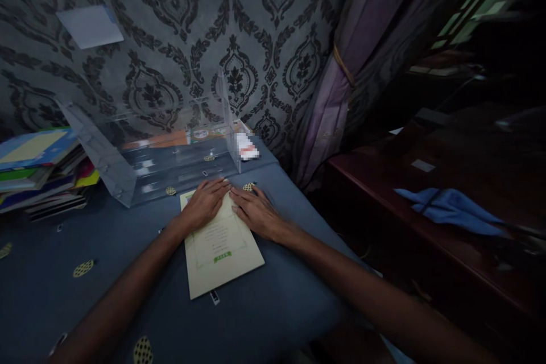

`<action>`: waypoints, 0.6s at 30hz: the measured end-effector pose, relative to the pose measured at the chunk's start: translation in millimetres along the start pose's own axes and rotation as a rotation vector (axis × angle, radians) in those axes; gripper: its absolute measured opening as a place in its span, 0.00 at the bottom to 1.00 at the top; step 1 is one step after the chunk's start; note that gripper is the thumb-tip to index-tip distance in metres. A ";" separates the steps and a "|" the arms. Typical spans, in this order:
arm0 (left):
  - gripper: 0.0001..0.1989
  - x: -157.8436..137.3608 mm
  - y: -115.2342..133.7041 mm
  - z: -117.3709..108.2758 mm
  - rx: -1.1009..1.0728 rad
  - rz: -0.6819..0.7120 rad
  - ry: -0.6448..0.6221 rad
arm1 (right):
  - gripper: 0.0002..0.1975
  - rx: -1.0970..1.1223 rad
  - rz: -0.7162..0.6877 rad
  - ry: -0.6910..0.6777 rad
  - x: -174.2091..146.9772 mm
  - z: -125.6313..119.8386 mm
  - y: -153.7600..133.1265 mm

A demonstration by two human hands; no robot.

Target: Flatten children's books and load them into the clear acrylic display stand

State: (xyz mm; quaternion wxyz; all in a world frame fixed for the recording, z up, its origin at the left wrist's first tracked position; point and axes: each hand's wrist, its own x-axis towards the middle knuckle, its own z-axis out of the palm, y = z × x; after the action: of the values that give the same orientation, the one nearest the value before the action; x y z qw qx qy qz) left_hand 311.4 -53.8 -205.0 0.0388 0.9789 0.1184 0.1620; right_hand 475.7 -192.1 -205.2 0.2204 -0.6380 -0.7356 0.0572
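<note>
A pale yellow-green booklet [222, 259] lies flat on the blue patterned tablecloth, with small print and a green mark on its face. My left hand [207, 203] rests on its far part, palm down, fingers stretched out towards the right. Over the booklet's far right edge lies my right hand [258, 213], its fingers extended and apart. The fingertips of both hands almost meet there. Just beyond them stands a clear acrylic rack [183, 168] with side panels. The hands cover the booklet's far edge.
Several stacked books [40, 173] sit at the table's left. Beside the rack's right panel is a white and red item [247, 147], pixelated. A tied purple curtain [328, 102] hangs past the table's right edge. Farther right, a blue cloth [452, 210] lies on a dark red surface [384, 199].
</note>
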 end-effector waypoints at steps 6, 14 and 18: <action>0.21 -5.6 7.4 -5.8 -0.063 0.051 -0.010 | 0.21 0.013 -0.015 -0.005 -16.2 -3.8 -5.3; 0.22 -7.2 11.0 -6.3 -0.082 0.057 -0.038 | 0.21 0.024 -0.015 -0.010 -20.6 -3.1 -4.3; 0.22 -12.8 17.3 -10.1 -0.103 0.075 -0.068 | 0.21 0.041 -0.021 -0.017 -32.5 -7.8 -9.5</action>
State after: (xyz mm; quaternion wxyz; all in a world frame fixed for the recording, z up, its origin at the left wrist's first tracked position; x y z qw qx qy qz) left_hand 300.1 -73.3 -197.4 0.0872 0.9843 0.0716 0.1357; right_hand 473.0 -226.6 -202.9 0.2275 -0.6250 -0.7429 0.0754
